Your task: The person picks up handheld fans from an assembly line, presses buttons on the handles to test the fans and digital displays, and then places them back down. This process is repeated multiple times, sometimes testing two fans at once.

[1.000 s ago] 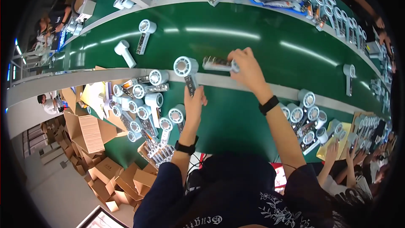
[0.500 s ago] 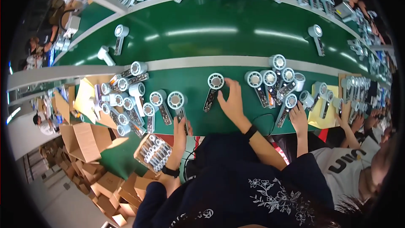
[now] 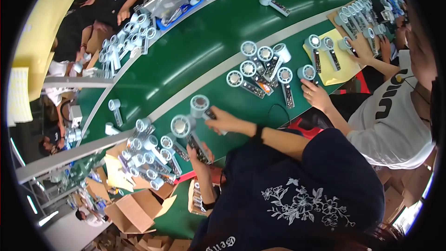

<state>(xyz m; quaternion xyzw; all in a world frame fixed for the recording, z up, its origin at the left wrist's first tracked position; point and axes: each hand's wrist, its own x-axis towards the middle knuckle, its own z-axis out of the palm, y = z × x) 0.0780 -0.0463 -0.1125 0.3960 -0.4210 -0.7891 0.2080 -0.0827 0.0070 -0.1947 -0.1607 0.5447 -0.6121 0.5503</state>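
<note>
Bluish fan (image 3: 201, 105) in right grip (image 3: 226, 121)

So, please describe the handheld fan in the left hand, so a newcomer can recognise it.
Find the green worktable, then the cluster of pale handheld fans on the left. Just right of it, the left hand grips the wanted fan by its handle. It is held, not lying loose, and appears lower left of the other fan, in the right hand.
</note>
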